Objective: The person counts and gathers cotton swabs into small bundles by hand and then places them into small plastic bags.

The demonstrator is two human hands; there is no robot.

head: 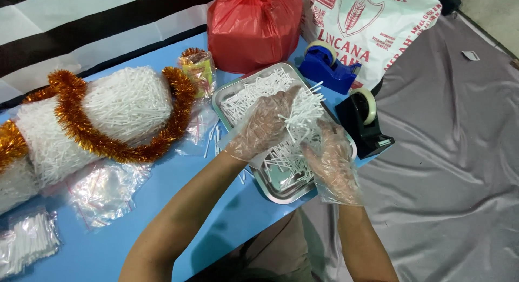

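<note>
Both gloved hands, left hand and right hand, pinch white sticks over a stick-filled steel tray.

Red bag: tied plastic, at the table's far edge.
White sack: red printing and a shield emblem, right of the red bag.
Clear sachets: flat on the blue table, left.
Filled sachet: white sticks inside, near-left corner.

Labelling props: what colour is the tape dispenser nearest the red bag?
Blue: the tape dispenser beside the red plastic bag is blue, clearest in the head view.
</note>
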